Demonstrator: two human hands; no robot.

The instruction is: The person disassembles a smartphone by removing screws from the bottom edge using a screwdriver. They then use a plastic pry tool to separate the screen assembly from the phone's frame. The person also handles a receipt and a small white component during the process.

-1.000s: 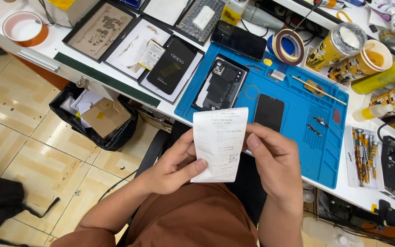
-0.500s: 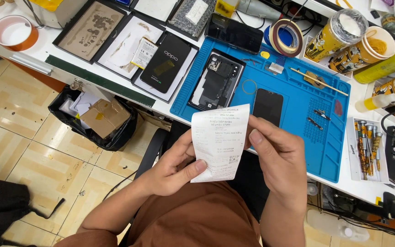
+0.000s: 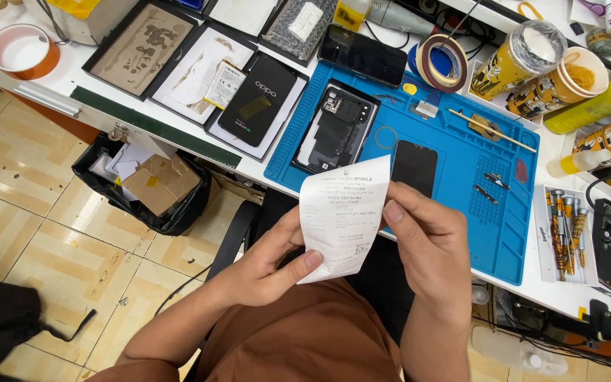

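1. While both hands are raised over the lap, a white paper slip [image 3: 343, 219] sits between them, just in front of the desk [image 3: 72, 78] edge.
2. Left hand [image 3: 266, 265] grasps the slip's lower left edge, thumb pressed on the printed face near the bottom, fingers behind it.
3. Right hand [image 3: 429, 237] grasps the slip's right edge, thumb on the front near mid-height, fingers curled behind.
4. Slip is held upright, slightly curved, printed side toward the camera. Its top corner overlaps the view of the blue mat [image 3: 461, 152].
5. On the mat: an opened phone body [image 3: 335, 127] with its insides showing at the left, a dark phone panel [image 3: 414, 168] just right of the slip's top, a thin ring [image 3: 385, 136] between them.
6. Further right on the mat: a thin stick tool [image 3: 493, 131], a few small screws and dark bits near the dotted grid.
7. Behind the mat: another black phone [image 3: 362, 55] lying flat, a tape roll [image 3: 441, 62], several yellow printed cans [image 3: 514, 60].
8. Left of the mat: a black flat box [image 3: 257, 99] on a white tray, a small battery [image 3: 223, 84] next to it, more open box trays behind.
9. Right end of the desk: a row of screwdrivers [image 3: 566, 230] in a white tray.
10. Floor left of the chair: a black bin [image 3: 146, 185] with cardboard and paper inside.
11. Far left of the desk: an orange-rimmed tape roll [image 3: 22, 51].
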